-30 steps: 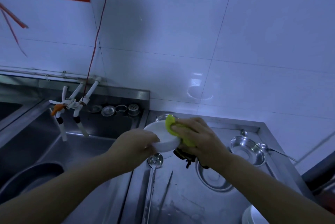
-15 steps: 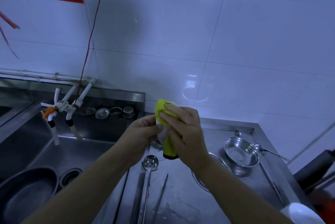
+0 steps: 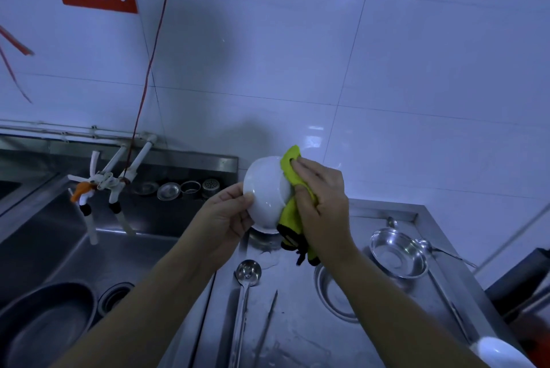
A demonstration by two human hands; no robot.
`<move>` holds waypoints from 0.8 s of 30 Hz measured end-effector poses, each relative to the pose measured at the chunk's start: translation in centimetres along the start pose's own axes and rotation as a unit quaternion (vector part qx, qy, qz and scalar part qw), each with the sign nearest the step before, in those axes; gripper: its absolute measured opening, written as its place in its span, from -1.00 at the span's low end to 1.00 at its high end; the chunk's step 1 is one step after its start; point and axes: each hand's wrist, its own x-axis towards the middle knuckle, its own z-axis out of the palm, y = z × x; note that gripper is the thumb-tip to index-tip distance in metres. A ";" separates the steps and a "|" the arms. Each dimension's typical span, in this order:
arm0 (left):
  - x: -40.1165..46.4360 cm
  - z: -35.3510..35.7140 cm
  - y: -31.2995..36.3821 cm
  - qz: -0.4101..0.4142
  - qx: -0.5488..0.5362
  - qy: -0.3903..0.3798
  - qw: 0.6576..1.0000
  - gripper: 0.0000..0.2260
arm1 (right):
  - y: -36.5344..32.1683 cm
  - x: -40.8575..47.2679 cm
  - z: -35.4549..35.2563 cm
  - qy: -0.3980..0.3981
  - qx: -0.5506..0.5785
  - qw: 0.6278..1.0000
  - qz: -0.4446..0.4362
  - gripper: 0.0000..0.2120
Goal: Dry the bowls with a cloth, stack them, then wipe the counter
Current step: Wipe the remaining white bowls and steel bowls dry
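A white bowl (image 3: 266, 190) is held in the air above the steel surface (image 3: 297, 335), tipped on edge so that its outer wall and base face the camera; this tilt probably exposes the outside for drying. The left hand (image 3: 227, 219) grips the bowl's left rim, thumb on the outer wall and fingers (image 3: 242, 226) curled beneath toward the base, steadying it from the side. A yellow-green cloth (image 3: 293, 174) covers the right rim and hangs down past the base. The right hand (image 3: 320, 204) presses this cloth against the bowl, its fingers (image 3: 309, 165) lying fairly straight over the fabric at the upper rim, the rest of the cloth bunched under the palm. The bowl thus sits between the two hands, touching both. Below lie a ladle (image 3: 248, 272), two steel bowls (image 3: 398, 254) and, at the lower right edge, another white bowl (image 3: 500, 352). A sink (image 3: 89, 248) lies to the left.
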 end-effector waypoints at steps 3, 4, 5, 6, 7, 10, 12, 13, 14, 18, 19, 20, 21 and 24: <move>0.3 -0.1 0.4 0.008 -0.021 0.006 1.000 -0.75 | 0.3 -1.3 0.0 -0.021 -0.023 0.994 -0.106 -0.70; 0.3 -0.2 0.6 0.007 -0.020 0.005 1.000 -0.75 | 0.7 -1.6 -0.3 -0.034 -0.029 0.991 -0.130 -0.71; 0.3 -0.2 0.8 0.003 -0.018 0.004 1.000 -0.74 | 1.0 -1.8 -0.7 -0.048 -0.037 0.988 -0.143 -0.72; 0.3 -0.4 0.9 -0.001 -0.016 0.004 1.000 -0.73 | 1.4 -1.7 -1.2 -0.060 -0.048 0.986 -0.150 -0.72; 0.3 -0.4 0.9 -0.006 -0.014 0.004 1.000 -0.72 | 1.7 -1.5 -1.7 -0.070 -0.063 0.983 -0.155 -0.71; 0.3 -0.5 0.9 -0.015 -0.003 -0.003 1.000 -0.73 | 2.1 -0.3 -2.3 -0.076 -0.123 0.975 -0.167 -0.71; 0.4 -0.2 0.7 -0.020 -0.002 -0.013 1.000 -0.74 | 1.6 0.5 -1.8 -0.052 -0.122 0.980 -0.145 -0.75; 0.5 0.0 0.6 -0.020 -0.004 -0.017 1.000 -0.75 | 1.2 0.7 -1.4 -0.038 -0.104 0.985 -0.129 -0.75; 0.6 0.0 0.6 -0.016 -0.005 -0.018 1.000 -0.76 | 0.8 0.7 -1.0 -0.027 -0.086 0.988 -0.123 -0.75; 1.1 -0.6 1.3 0.009 -0.009 -0.004 1.000 -0.76 | 0.6 -0.5 -0.7 -0.053 -0.061 0.983 -0.165 -0.73; 1.2 -0.9 1.5 0.010 -0.006 -0.004 1.000 -0.75 | 0.9 -0.7 -1.0 -0.067 -0.068 0.978 -0.183 -0.73; 1.2 -1.1 1.5 0.009 -0.004 -0.006 1.000 -0.74 | 1.1 -0.6 -1.5 -0.081 -0.079 0.973 -0.200 -0.73; 1.1 -1.3 1.5 0.009 -0.002 -0.011 1.000 -0.75 | 1.3 -0.1 -1.9 -0.088 -0.090 0.970 -0.209 -0.72; 0.7 -1.3 1.4 0.019 0.044 -0.038 0.998 -0.76 | 0.7 2.2 -2.2 -0.068 -0.077 0.985 -0.139 -0.70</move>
